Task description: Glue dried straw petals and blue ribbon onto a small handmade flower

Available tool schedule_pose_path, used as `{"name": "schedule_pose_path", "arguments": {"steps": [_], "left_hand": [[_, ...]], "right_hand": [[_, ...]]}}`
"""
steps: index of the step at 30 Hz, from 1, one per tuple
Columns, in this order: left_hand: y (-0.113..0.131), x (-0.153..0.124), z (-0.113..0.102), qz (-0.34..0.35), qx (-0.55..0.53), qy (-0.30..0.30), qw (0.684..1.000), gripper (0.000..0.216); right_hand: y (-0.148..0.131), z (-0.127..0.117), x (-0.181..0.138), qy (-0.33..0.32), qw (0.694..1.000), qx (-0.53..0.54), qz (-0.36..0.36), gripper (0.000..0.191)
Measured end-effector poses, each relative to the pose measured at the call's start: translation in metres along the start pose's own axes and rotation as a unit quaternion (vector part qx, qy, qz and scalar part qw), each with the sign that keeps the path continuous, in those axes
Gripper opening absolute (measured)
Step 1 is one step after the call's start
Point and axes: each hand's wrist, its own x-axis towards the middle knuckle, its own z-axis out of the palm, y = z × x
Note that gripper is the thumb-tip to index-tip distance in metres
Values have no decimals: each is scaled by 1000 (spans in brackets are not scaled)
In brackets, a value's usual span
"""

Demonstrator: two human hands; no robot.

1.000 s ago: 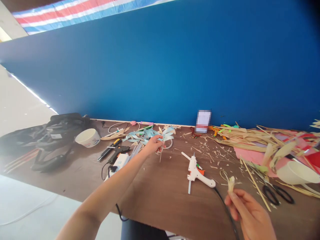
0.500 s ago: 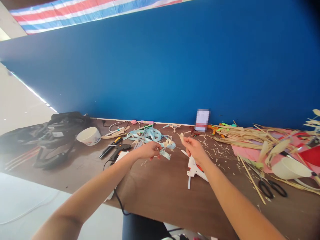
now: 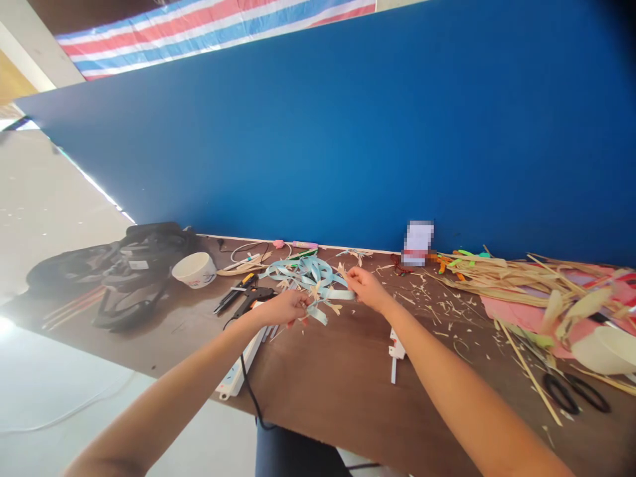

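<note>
My left hand [image 3: 287, 307] is closed on a small craft piece of pale blue and tan strips [image 3: 320, 303] just above the brown table [image 3: 338, 384]. My right hand [image 3: 364, 287] is pinched on a small tan leaf piece [image 3: 342, 271] right beside that craft piece. A heap of pale blue ribbon [image 3: 303, 270] lies just behind both hands. A white glue gun [image 3: 396, 348] lies on the table, mostly hidden under my right forearm.
A white paper cup [image 3: 195, 269] and a black bag [image 3: 124, 265] sit at the left. A black glue gun [image 3: 253, 296], a white power strip [image 3: 241, 368], dried leaves [image 3: 501, 275], black scissors [image 3: 574, 392] and another white cup [image 3: 609, 350] lie around. A blue wall [image 3: 348, 132] backs the table.
My right hand came up from the near right edge with the tan piece and now meets my left hand. My left hand drew the craft piece slightly towards me.
</note>
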Motion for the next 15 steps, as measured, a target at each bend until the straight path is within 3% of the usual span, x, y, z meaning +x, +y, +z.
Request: {"name": "schedule_pose_path", "arguments": {"steps": [9,15], "left_hand": [[-7,-3,5,-1,-5,-9,1000,18],[-4,-2,6,7,10,3,1000,13]], "right_hand": [[-35,7,39,83,993,86,10,26],[-35,7,63,139,988,49,50,21]]}}
